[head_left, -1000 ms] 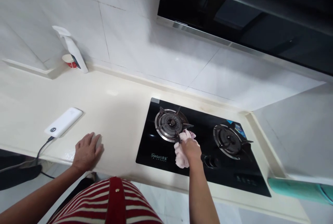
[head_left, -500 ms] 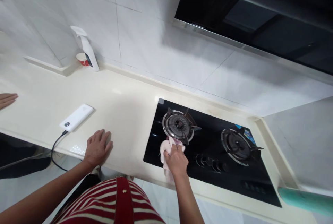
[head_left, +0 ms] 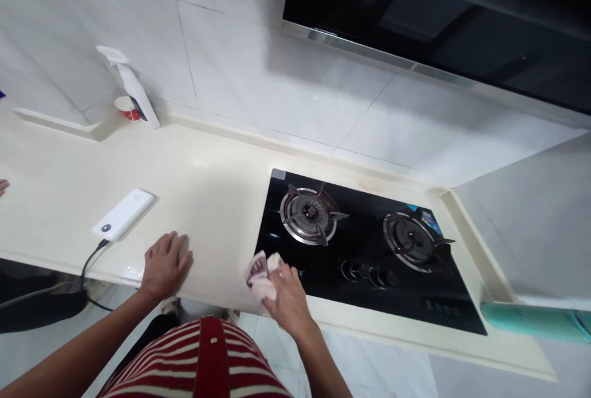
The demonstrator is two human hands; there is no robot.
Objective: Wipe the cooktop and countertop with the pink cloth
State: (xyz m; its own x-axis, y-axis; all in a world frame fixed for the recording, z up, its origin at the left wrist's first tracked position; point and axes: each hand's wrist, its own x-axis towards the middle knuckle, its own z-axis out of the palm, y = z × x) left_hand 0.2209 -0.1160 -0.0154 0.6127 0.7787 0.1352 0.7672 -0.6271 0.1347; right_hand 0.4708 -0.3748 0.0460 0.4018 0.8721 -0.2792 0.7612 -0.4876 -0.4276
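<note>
My right hand [head_left: 289, 299] is closed on a crumpled pale pink cloth [head_left: 264, 284] at the front left corner of the black gas stove [head_left: 318, 272]. The cloth lies partly over the stove's edge and partly over the cream countertop [head_left: 217, 225]. To its upper right is the left burner [head_left: 310, 214], with the right burner [head_left: 410, 238] farther off. My left hand [head_left: 162, 265] rests palm down on the countertop near its front edge, fingers stretched out and holding nothing.
A white power bank [head_left: 124, 213] with a black cable [head_left: 87, 265] lies left of my left hand. A spray bottle [head_left: 136, 93] and a red-white cup [head_left: 127, 108] stand by the wall. A range hood [head_left: 434, 22] hangs above. Another person's fingertips [head_left: 4, 186] show at the left edge.
My right hand has moved the cloth from beside the left burner down and left to the stove's front left corner. My left hand stays on the countertop. The camera view has shifted slightly.
</note>
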